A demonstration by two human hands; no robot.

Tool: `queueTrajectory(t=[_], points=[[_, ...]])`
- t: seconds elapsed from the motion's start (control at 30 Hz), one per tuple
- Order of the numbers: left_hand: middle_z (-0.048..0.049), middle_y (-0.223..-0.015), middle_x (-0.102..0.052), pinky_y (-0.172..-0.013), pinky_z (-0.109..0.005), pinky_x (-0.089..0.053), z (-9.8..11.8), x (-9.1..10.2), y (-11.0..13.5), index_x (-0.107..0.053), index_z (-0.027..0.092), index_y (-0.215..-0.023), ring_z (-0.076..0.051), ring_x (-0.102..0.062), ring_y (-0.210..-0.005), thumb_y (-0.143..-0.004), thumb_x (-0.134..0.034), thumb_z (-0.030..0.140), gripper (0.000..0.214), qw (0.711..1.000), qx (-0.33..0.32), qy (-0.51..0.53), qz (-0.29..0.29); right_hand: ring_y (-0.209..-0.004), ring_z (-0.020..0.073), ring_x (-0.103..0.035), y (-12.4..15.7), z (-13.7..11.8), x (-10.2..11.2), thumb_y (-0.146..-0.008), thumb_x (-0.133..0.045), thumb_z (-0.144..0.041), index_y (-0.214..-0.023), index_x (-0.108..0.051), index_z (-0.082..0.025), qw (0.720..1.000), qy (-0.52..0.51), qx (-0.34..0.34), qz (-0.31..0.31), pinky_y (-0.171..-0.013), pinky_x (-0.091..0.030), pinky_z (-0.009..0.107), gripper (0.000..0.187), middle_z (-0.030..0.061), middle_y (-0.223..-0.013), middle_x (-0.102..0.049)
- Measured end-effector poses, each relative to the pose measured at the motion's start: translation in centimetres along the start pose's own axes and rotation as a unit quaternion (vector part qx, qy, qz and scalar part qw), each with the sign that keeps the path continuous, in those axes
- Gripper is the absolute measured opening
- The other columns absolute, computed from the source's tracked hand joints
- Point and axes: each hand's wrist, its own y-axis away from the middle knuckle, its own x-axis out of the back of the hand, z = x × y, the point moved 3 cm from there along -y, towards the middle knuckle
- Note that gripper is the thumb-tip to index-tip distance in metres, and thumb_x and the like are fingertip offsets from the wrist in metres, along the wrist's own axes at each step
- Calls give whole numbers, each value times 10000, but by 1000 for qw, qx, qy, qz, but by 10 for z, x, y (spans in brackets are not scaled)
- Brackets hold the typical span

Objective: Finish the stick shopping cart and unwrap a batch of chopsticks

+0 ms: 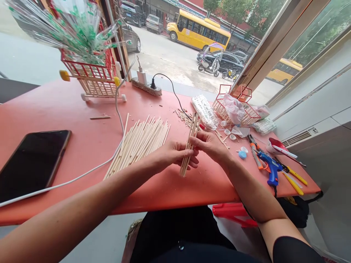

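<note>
A small bundle of thin wooden sticks (195, 124) stands tilted above the table's front half, held between both hands. My left hand (181, 152) is closed around its lower part, thumb on the near side. Higher up, the fingers of my right hand (207, 144) are pinched on the same bundle from the right. To the left of my hands lies a wide pile of similar wooden sticks (142, 140), fanned out on the orange-red table (164, 191). Short cut stick pieces (183, 117) are scattered just behind the bundle.
At left are a phone (35, 157), a white cable (90, 170) and a small red-railed cart (87, 73) holding plastic wrap. A power strip (146, 87) sits behind. On the right lie a blue glue gun (271, 168), pliers (255, 151), yellow-handled cutters (294, 179) and a stick-built basket (251, 113).
</note>
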Motion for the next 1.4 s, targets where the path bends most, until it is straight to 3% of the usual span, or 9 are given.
queueTrajectory(t=[0.23, 0.5, 0.77, 0.93, 1.13, 1.27, 1.4], points=[[-121, -883, -849, -796, -353, -651, 4, 2, 1, -823, 146, -967, -249, -822, -857, -700, -1009, 538, 509, 1000, 15, -6, 20, -597, 88, -575, -3, 9, 2, -761, -924, -667, -826, -665, -181, 997, -72, -13, 10, -592, -518, 234, 554, -32, -709, -662], [-156, -940, -857, -835, -374, -659, -2, 9, -1, -830, 136, -963, -263, -825, -893, -717, -990, 569, 523, 999, 20, -15, 26, -700, 112, -668, -4, 12, 7, -727, -954, -652, -907, -714, -167, 996, -86, -30, 4, -657, -574, 234, 570, -1, -768, -719], [-139, -927, -857, -833, -363, -662, 0, 5, 0, -822, 138, -950, -252, -821, -878, -621, -1044, 570, 587, 998, 58, 1, -5, -611, 75, -568, -4, 11, 7, -710, -935, -703, -971, -803, -163, 995, -87, -22, 30, -581, -523, 219, 614, -20, -747, -682], [-132, -930, -860, -832, -361, -665, -2, 4, 0, -821, 142, -965, -250, -823, -878, -603, -1044, 595, 621, 998, 65, -1, -13, -607, 79, -584, -4, 8, 6, -668, -967, -682, -914, -826, -166, 995, -95, -28, 26, -568, -515, 211, 589, -28, -687, -666], [-160, -959, -856, -851, -397, -674, 2, 7, 1, -823, 133, -997, -302, -828, -969, -659, -999, 634, 630, 998, 48, -22, 20, -624, 94, -656, -4, 11, 8, -641, -974, -703, -822, -794, -155, 992, -105, -39, 49, -571, -547, 209, 604, 15, -726, -746], [-208, -1171, -834, -811, -397, -680, 9, 7, 4, -846, 131, -958, -362, -794, -1134, -652, -963, 699, 656, 997, 11, -52, 60, -613, 100, -675, -5, 14, 11, -666, -957, -716, -783, -779, -154, 991, -109, -27, 73, -564, -556, 206, 601, 17, -690, -741], [-210, -1141, -832, -795, -405, -671, 14, 7, 5, -850, 137, -908, -365, -800, -1073, -634, -946, 688, 622, 992, 8, -84, 89, -610, 111, -696, -6, 15, 12, -649, -950, -743, -764, -777, -153, 991, -101, -32, 77, -536, -551, 201, 625, 27, -682, -745]])
